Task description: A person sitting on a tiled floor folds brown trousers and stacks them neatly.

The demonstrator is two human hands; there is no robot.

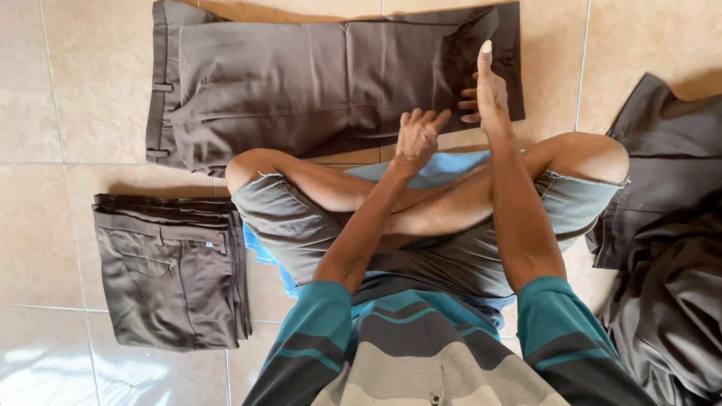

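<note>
A pair of brown trousers (301,83) lies spread flat on the tiled floor in front of my crossed legs, waistband to the left. My right hand (487,94) rests flat on the right end of the trousers, thumb pointing up and fingers lying to the left. My left hand (418,135) is just beside it at the near edge of the cloth, with its fingers curled onto the fabric. A folded pair of brown trousers (173,271) sits on the floor to my left.
A loose heap of dark brown garments (669,248) lies on the floor at my right. A blue cloth (263,252) shows under my legs. The floor is beige tile (60,90).
</note>
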